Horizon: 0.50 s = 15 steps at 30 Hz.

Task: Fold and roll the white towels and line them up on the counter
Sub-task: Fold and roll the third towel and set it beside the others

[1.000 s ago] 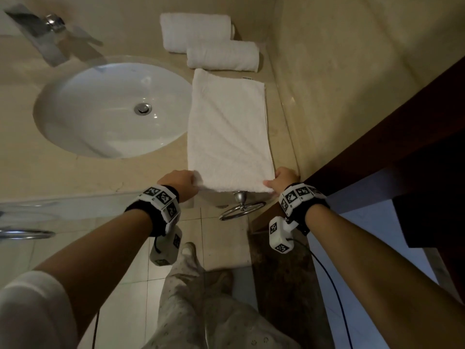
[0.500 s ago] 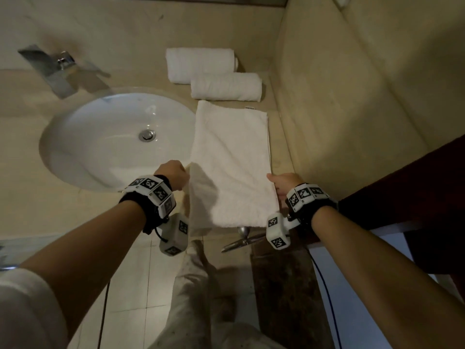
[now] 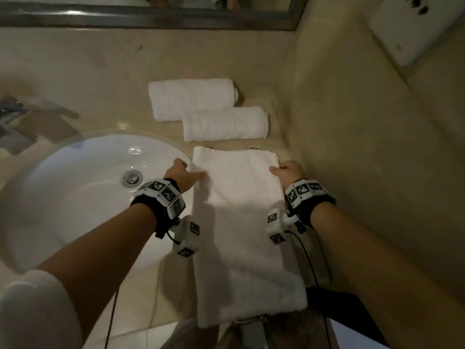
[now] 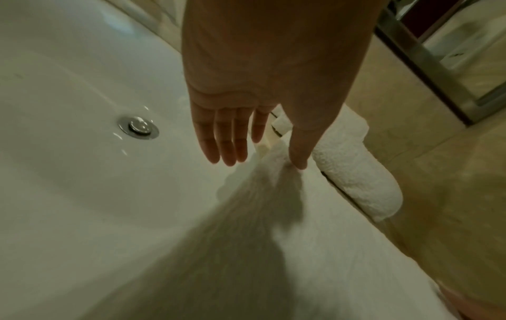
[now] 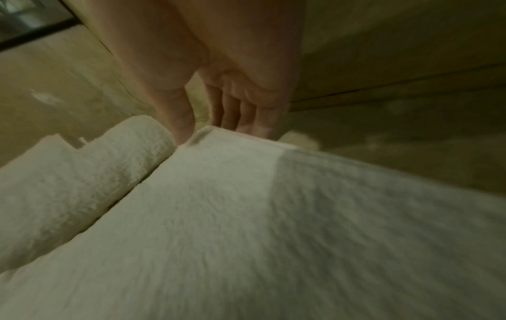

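Note:
A white towel point(image 3: 239, 222) lies flat on the counter point(image 3: 100, 71), doubled over, with its near end hanging slightly past the front edge. My left hand point(image 3: 186, 172) is at the towel's far left corner, fingers point(image 4: 227, 140) straight over the sink rim and only the thumb tip point(image 4: 298, 160) touching the cloth point(image 4: 301, 249). My right hand point(image 3: 284, 170) pinches the far right corner, with the thumb point(image 5: 180, 127) on top of the towel point(image 5: 246, 216) and the fingers behind its edge. Two rolled white towels point(image 3: 191, 99) point(image 3: 224, 123) lie side by side just beyond.
The white sink point(image 3: 63, 185) with its drain point(image 3: 132, 177) lies left of the towel, the faucet point(image 3: 10, 112) at far left. A beige wall point(image 3: 352, 147) stands close on the right. A mirror frame point(image 3: 151, 18) runs along the back.
Both hands carried the towel's near edge forward onto its far edge, folding it in half. My left hand has let go and straightened its fingers.

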Motion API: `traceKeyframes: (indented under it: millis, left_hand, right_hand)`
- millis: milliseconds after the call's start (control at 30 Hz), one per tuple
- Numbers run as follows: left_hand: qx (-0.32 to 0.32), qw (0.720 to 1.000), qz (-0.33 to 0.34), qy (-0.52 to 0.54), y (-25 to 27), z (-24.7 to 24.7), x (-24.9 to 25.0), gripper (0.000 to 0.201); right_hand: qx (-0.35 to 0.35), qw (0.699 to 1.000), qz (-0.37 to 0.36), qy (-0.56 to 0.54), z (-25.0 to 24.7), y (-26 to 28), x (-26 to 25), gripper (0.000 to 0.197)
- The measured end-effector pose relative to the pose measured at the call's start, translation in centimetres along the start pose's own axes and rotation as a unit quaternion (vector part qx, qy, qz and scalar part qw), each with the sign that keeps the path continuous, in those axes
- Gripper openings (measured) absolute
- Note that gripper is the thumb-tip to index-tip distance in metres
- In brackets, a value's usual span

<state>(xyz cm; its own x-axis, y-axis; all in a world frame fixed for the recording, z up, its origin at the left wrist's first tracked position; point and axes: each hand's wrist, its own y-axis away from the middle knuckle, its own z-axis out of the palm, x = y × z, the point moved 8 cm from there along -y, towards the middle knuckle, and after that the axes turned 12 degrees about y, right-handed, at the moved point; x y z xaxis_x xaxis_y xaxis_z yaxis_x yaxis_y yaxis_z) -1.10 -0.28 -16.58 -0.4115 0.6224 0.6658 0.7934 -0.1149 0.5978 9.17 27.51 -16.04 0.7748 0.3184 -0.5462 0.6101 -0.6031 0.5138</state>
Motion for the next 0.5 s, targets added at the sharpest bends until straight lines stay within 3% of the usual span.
traceKeyframes:
  millis: [133,233,333,433,500]
  left_hand:
    - [-0.017,0.999,0.009,0.046,-1.8,1.2,1.4,0.085]
    - [-0.048,0.996,-0.013,0.081,-2.7,1.9,1.2,0.073]
    - [-0.089,0.993,-0.033,0.077,-3.2,2.3,0.4,0.050]
    - [-0.099,0.995,-0.011,0.011,-3.0,2.2,0.6,0.055]
    - [-0.122,0.992,-0.004,0.029,-2.8,2.4,0.7,0.047]
  right_hand:
    - [0.073,0.997,-0.031,0.020,-0.5,-1.7,-1.3,0.024]
    - [0.095,0.993,-0.036,0.053,-0.7,-2.1,-1.1,0.021]
    - [0.081,0.993,-0.014,0.086,-0.4,-2.7,-0.6,0.031]
    - [0.061,0.990,0.018,0.128,-0.6,-3.4,-0.2,0.029]
    - [0.030,0.988,0.025,0.147,-0.5,-3.7,0.1,0.030]
